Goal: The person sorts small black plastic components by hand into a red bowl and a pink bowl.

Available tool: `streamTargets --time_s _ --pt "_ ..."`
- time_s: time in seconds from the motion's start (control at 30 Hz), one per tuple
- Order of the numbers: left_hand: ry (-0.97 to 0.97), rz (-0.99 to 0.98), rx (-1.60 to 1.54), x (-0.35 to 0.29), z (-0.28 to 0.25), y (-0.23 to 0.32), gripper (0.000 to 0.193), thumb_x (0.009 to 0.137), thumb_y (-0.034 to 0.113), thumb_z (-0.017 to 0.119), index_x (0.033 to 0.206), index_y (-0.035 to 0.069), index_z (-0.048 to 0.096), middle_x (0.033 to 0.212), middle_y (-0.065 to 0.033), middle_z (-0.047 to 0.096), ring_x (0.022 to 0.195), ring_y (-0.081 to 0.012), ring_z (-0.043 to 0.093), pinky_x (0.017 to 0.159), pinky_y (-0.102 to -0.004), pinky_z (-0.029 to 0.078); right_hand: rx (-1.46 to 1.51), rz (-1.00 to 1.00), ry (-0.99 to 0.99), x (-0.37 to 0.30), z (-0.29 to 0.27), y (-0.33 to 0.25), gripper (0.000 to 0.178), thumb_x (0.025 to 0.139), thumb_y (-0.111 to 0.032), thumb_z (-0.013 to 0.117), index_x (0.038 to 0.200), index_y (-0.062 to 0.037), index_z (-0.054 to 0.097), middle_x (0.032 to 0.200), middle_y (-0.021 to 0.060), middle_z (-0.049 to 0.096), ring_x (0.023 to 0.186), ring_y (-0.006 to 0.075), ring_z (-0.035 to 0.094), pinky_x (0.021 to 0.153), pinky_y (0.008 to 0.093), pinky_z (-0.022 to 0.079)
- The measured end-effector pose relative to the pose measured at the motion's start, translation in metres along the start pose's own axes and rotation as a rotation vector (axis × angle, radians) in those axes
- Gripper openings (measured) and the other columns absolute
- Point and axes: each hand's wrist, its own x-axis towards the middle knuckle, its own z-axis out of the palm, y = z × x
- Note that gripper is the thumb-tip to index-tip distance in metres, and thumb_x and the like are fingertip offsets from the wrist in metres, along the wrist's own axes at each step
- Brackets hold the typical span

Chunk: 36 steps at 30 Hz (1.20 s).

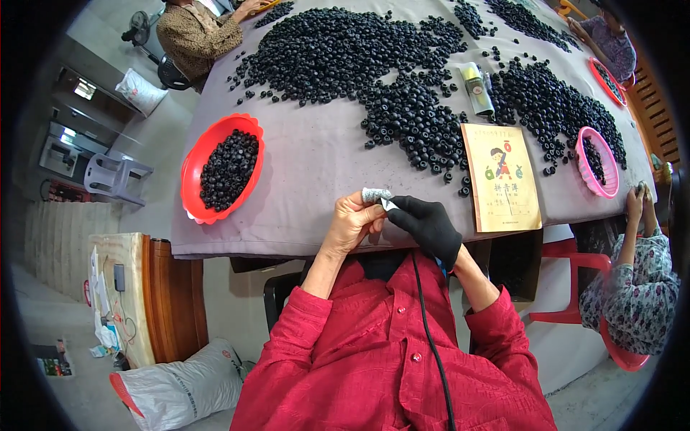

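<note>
Close to the table's near edge, my two hands meet at a small white strip (389, 205) of tape or cloth. My left hand (350, 224) is bare and closed, its thumb pressed near the strip. A pale, speckled wrap (374, 195) covers its index fingertip. My right hand (430, 226), in a black glove, pinches the strip from the other side. What lies between the fingertips is partly hidden. Left of my hands stands a red scalloped basin (253, 131) partly filled with small black ring-shaped pieces (228, 169). A yellow exercise book (492, 187) lies to the right.
Heaps of black pieces (338, 54) spread over the grey tablecloth (309, 158). A green-and-white tube-like pack (476, 90) lies above the book. A pink basket (607, 161) stands at right. Other people sit around the table, one person's hands (638, 201) near the right edge.
</note>
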Motion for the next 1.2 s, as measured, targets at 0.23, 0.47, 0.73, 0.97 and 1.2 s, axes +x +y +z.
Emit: streamTargets --time_s 0.23,0.47,0.73,0.97,1.2 --pt "-0.026 -0.02 -0.071 0.001 -0.005 -0.003 0.016 0.082 0.004 0.061 0.098 0.0 0.061 0.072 -0.0045 0.06 0.054 -0.0085 0.053 0.046 -0.0186 0.041 0.018 -0.064 0.0 -0.002 -0.002 0.0 0.032 0.085 -0.024 0.058 0.11 -0.0027 0.059 0.088 0.0105 0.066 0.082 0.0104 0.06 0.074 0.0271 0.047" --pt "-0.043 -0.029 -0.131 0.002 -0.006 -0.001 0.016 0.082 0.002 0.06 0.098 -0.001 0.061 0.073 -0.0049 0.06 0.056 -0.009 0.054 0.047 -0.0186 0.042 0.012 -0.059 0.001 0.0 -0.002 0.002 0.032 0.085 -0.023 0.058 0.111 -0.0027 0.059 0.089 0.0107 0.066 0.083 0.0096 0.059 0.075 0.027 0.047" --pt "0.044 -0.064 0.0 -0.011 -0.002 0.012 0.016 0.083 0.005 0.058 0.098 0.001 0.062 0.072 -0.0036 0.06 0.054 -0.0078 0.053 0.049 -0.0192 0.041 0.061 -0.04 0.014 -0.003 0.001 0.003 0.032 0.084 -0.02 0.06 0.11 0.0001 0.058 0.093 0.0091 0.065 0.085 0.0091 0.057 0.076 0.0262 0.046" --pt "0.563 0.386 0.48 -0.034 -0.056 0.095 0.012 0.082 0.003 0.057 0.093 0.002 0.063 0.067 -0.0023 0.058 0.05 -0.0069 0.05 0.044 -0.02 0.038 0.059 -0.008 0.043 -0.003 -0.003 0.002 0.033 0.084 -0.02 0.06 0.109 0.0014 0.058 0.092 0.0088 0.065 0.085 0.0096 0.056 0.076 0.026 0.045" --pt "0.859 0.527 0.873 -0.026 -0.095 0.148 0.019 0.082 0.004 0.06 0.1 -0.002 0.058 0.064 -0.0012 0.057 0.045 -0.0026 0.042 0.039 -0.0182 0.033 0.046 0.008 0.056 0.001 -0.001 -0.002 0.036 0.084 -0.024 0.06 0.109 0.0009 0.058 0.095 0.013 0.065 0.085 0.0129 0.059 0.078 0.0276 0.046"
